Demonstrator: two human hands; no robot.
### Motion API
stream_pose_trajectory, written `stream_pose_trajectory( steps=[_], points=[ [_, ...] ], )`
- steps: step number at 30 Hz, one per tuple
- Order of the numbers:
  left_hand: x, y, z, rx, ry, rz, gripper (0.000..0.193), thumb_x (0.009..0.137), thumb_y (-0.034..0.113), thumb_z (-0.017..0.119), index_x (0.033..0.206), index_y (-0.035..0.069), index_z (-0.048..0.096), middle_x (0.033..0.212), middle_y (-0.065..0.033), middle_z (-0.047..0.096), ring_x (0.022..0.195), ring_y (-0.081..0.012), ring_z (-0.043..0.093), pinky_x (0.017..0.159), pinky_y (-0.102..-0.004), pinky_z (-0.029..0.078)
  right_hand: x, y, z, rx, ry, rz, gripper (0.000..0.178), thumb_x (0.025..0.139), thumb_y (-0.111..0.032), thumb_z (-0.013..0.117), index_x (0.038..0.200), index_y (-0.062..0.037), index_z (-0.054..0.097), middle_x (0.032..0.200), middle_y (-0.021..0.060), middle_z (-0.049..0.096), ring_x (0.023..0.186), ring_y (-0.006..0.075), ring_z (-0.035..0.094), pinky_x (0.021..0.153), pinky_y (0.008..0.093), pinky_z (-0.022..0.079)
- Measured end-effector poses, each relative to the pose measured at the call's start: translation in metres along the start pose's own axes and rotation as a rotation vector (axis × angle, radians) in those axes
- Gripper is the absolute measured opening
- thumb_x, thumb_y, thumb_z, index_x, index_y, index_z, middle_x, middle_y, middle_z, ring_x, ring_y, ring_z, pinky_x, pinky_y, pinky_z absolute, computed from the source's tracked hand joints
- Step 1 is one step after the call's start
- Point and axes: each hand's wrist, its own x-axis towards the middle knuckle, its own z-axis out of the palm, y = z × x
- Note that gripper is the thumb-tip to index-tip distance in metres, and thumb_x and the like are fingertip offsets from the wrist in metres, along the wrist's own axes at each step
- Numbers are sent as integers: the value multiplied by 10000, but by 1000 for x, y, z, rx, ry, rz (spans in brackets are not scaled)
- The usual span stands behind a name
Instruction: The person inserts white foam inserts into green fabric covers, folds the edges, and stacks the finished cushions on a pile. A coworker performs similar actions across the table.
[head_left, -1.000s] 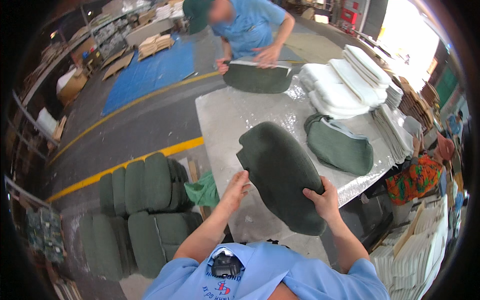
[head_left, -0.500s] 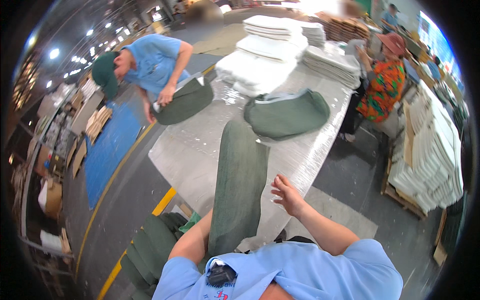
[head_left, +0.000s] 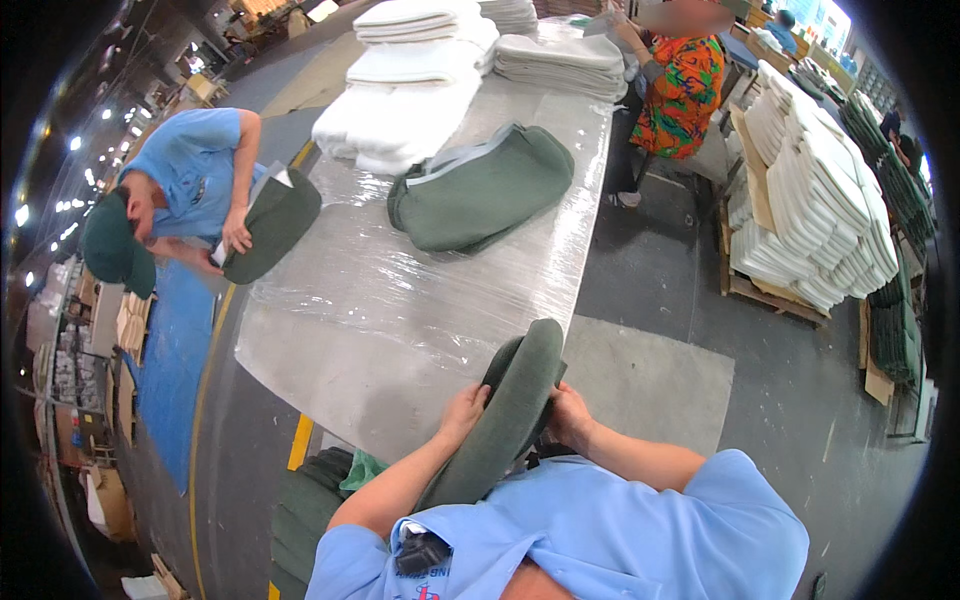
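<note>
Close to my body, a long dark green padded fabric piece (head_left: 520,395) stands on edge, curled along its length. My left hand (head_left: 464,412) is closed on its left edge, with the fingertips tucked into the fold. On the opposite side my right hand (head_left: 570,415) grips the other edge, its fingers partly hidden by the fabric. A second green fabric piece (head_left: 490,190) with a pale grey strip along its rim lies on the plastic-covered table (head_left: 350,300) ahead.
White folded padding (head_left: 410,90) is stacked at the table's far end. At left, a co-worker (head_left: 195,165) holds another green piece. A person in a patterned top (head_left: 680,95) stands far right. Green pieces (head_left: 305,510) are stacked by my left arm; a pallet of white pads (head_left: 810,200) stands right.
The green piece has been lowered and turned from upright to a curled, slanted pose. My right hand, open and apart before, now holds it. The left hand has come into view.
</note>
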Motion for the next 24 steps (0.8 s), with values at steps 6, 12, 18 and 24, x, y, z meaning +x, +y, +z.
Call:
stream_pose_trajectory(
  steps=[6, 12, 18, 24],
  points=[
    [24, 25, 5, 564, 156, -146, 429, 1069, 413, 541, 1211, 46, 712, 1130, -272, 727, 1073, -492, 683, 922, -556, 530, 30, 23, -38, 22, 199, -100, 263, 1031, -184, 629, 1243, -34, 671, 1126, 157, 742, 1020, 312, 735, 846, 478, 623],
    [53, 51, 12, 414, 109, -278, 569, 1043, 565, 539, 1141, 46, 750, 1063, -321, 723, 1072, -495, 687, 908, -559, 529, 50, 20, -26, 261, 329, 39, 496, 1156, -408, 401, 1366, 8, 571, 1263, 165, 690, 1102, 347, 688, 949, 531, 572],
    [52, 49, 42, 605, 314, -177, 575, 1040, 599, 546, 933, 58, 708, 864, -276, 727, 855, -499, 704, 752, -585, 537, 67, 24, -32, 305, 462, -8, 637, 1138, -525, 402, 1382, 30, 598, 1256, 180, 703, 1097, 354, 697, 938, 518, 568],
    [60, 26, 47, 679, 440, -24, 496, 1044, 539, 590, 818, 101, 641, 694, -216, 689, 661, -472, 683, 599, -579, 514, 78, 27, -35, 285, 445, 39, 651, 1133, -539, 404, 1375, 30, 609, 1252, 180, 708, 1094, 352, 700, 934, 514, 568]
  ],
)
